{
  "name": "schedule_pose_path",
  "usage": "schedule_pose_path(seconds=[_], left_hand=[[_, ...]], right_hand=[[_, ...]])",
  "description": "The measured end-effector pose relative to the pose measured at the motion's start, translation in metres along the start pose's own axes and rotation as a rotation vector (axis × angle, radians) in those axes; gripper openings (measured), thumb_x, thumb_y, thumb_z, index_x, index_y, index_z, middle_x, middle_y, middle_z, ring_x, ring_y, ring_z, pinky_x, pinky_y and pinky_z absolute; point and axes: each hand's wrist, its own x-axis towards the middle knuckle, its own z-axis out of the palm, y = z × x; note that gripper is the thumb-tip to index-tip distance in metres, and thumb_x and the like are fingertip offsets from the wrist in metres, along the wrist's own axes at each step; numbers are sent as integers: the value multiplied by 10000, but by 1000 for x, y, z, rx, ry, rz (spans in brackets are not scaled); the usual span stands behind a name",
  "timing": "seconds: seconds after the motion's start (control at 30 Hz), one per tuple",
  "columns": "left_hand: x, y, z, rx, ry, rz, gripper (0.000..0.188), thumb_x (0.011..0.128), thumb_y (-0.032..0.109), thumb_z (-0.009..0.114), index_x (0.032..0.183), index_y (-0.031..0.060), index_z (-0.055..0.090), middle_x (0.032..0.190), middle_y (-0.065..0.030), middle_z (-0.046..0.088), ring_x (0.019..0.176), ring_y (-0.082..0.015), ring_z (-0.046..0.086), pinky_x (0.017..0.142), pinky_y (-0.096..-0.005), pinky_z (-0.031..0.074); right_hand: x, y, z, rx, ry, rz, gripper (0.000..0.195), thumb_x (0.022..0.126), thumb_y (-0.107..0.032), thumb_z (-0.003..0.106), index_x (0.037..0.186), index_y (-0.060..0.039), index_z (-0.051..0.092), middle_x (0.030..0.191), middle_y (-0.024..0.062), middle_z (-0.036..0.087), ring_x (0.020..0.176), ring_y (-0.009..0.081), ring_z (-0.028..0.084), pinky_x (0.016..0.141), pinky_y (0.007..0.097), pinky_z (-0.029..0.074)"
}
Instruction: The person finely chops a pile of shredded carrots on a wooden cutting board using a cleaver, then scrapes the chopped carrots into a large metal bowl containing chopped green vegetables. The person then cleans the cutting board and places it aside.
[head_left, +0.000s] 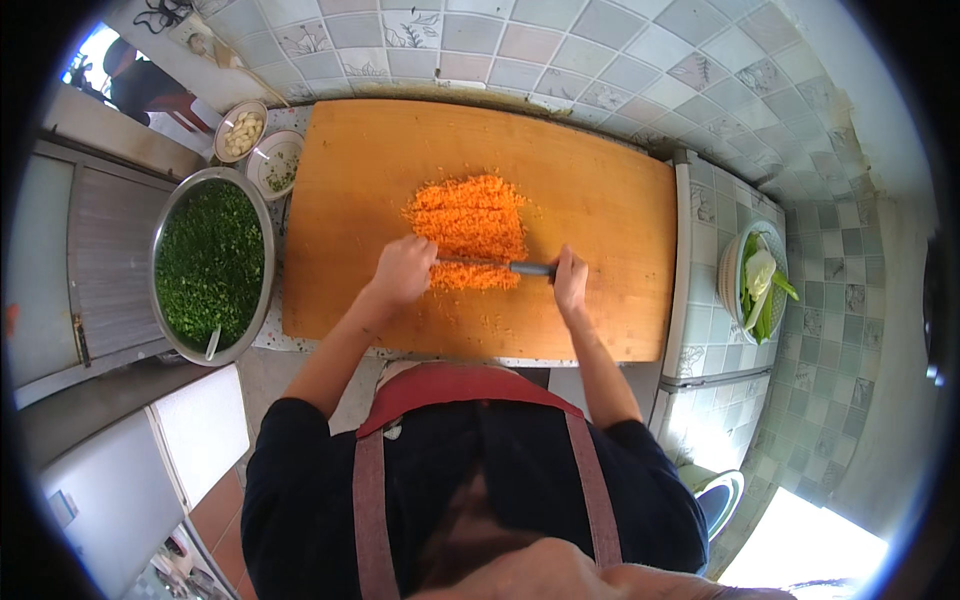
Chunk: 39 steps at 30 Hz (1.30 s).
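Note:
A knife (532, 268) with a dark grey handle lies crosswise over a heap of finely chopped carrot (469, 217). My right hand (571, 277) is closed around the end of the handle. At the blade's other end, my left hand (406, 268) is curled with its fingers against the tip; the part of the blade under them is hidden. The orange heap rests mid-board on a large wooden cutting board (600, 195), and loose bits are scattered around it.
Left of the board stand a steel bowl (268, 300) of chopped greens with a spoon, a bowl of peeled garlic (244, 132) and a bowl with green bits (274, 165). A basket of vegetables (727, 270) is at right, beside the tiled wall. A person (139, 82) appears far upper left.

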Motion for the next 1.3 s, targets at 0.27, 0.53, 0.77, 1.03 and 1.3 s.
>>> schedule_pose_path(seconds=[0.27,0.53,0.77,1.03,1.3], left_hand=[[-20,93,24,-143,-164,-264,80,835,101,655,856,28,632,818,-154,642,826,-377,640,695,-481,519],[5,60,21,-52,90,-515,94,818,82,686,850,22,620,823,-167,645,817,-376,645,709,-478,518],[-4,50,35,-25,126,-525,128,814,97,723,836,43,610,810,-136,632,843,-340,643,710,-456,518],[19,32,4,5,215,-407,136,783,75,710,818,56,579,802,-129,620,822,-333,631,709,-444,518],[17,7,27,-16,154,-413,151,791,78,715,821,64,568,823,-112,628,834,-321,635,711,-437,517]], right_hand=[[41,27,-62,-31,-196,134,559,1048,-396,456,669,-7,591,532,55,523,442,131,479,446,296,390],[125,-52,5,-32,-250,-221,554,1033,-392,482,656,-2,593,522,53,513,458,146,503,468,316,408],[134,-42,27,-127,-123,-328,586,1064,-374,450,673,28,622,547,86,541,493,180,519,512,358,426],[124,-44,19,61,-102,-257,589,1077,-397,442,692,16,612,544,31,485,485,135,462,477,312,368],[123,-36,34,-25,61,-243,626,1070,-393,394,677,43,610,555,110,526,532,207,512,546,384,425]])
